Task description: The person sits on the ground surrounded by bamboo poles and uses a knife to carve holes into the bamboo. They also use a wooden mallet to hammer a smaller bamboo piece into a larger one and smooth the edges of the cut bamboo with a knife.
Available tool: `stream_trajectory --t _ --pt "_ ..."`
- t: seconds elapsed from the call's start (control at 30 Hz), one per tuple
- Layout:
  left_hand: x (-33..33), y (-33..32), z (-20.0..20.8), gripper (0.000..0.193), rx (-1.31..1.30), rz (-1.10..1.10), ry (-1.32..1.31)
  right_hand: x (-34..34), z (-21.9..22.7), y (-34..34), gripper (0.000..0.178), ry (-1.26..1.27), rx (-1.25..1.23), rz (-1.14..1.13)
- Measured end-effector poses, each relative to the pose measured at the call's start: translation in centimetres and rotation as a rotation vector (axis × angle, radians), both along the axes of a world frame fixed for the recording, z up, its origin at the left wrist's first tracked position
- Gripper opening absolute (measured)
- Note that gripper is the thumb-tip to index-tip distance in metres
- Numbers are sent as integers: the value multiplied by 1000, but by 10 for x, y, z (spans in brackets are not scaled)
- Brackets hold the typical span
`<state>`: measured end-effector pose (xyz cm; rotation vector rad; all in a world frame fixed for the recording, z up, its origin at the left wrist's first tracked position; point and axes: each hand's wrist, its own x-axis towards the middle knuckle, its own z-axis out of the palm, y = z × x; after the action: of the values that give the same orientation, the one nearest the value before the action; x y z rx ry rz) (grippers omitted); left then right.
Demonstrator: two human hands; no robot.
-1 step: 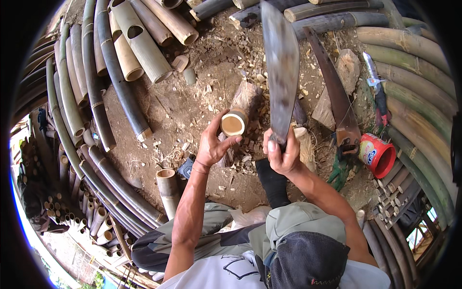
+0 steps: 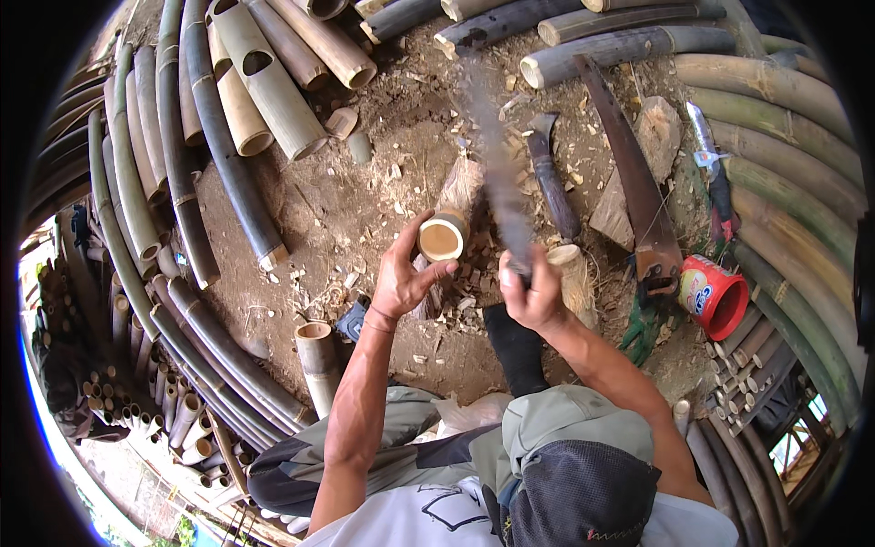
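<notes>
The right hand (image 2: 532, 288), clenching a machete (image 2: 502, 173), is swinging it from 12 toward 11 o'clock, apparently mid-stroke, while the left hand (image 2: 401, 278) is pinching a bamboo piece (image 2: 441, 240).

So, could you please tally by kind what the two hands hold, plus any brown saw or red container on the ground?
Bamboo piece, in the left hand: 1
Blurred blade, in the right hand: 1
Brown saw: 1
Red container: 1
Total: 4

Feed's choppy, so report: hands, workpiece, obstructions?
Left hand holding short bamboo section, open end up. Right hand gripping long knife, blade blurred. Nothing seen between them; dark-handled tool lies right of blade.
</notes>
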<state>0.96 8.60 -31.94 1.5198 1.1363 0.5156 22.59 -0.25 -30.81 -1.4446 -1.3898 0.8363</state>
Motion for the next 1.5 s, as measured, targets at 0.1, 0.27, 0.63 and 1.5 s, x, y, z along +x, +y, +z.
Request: stream_trajectory --t 0.1,0.27,0.63,1.5 --pt "0 -5 2 84 -1 21 -25 6 -8 1 32 -204 -574 173" --pt "-2 -5 -4 84 -21 55 -17 -10 28 11 30 130 23 4" --pt "13 -19 -3 82 -68 201 -5 -6 6 4 24 51 -27 -30" --pt "21 -27 5 85 -69 240 61 -3 31 2 31 -5 -151 -15"
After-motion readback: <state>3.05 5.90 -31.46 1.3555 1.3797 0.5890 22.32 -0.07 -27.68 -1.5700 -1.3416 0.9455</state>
